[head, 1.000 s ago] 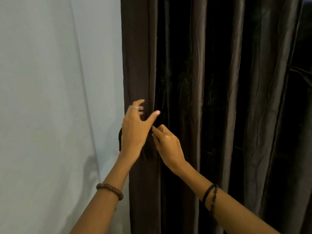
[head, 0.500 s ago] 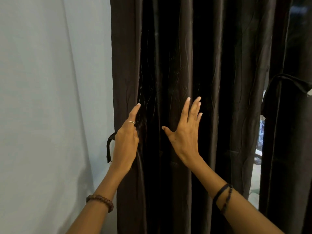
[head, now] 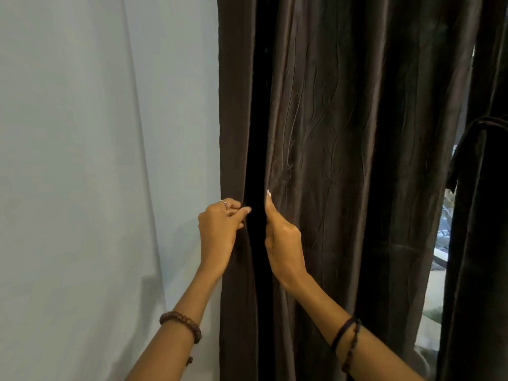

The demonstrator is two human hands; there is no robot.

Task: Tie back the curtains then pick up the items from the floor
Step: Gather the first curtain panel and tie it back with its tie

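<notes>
A dark brown curtain [head: 343, 160] hangs in long folds over the middle and right of the view. My left hand [head: 220, 232] pinches the curtain's left edge fold between thumb and fingers. My right hand [head: 283, 243] grips the neighbouring fold just to the right, thumb up along the cloth and fingers tucked behind it. A deep black gap lies between the two hands. At the far right a second curtain panel [head: 478, 243] hangs gathered by a dark tie-back band [head: 467, 133]. The floor and any items on it are out of view.
A pale blue wall [head: 96, 160] fills the left half, right beside the curtain's edge. Between the two panels at the right, a narrow strip of window [head: 439, 243] shows daylight.
Both hands dropped slightly and closed on the curtain folds; half a second ago the right hand lay flat and spread on the cloth. The dark strap seen by my left hand is no longer visible.
</notes>
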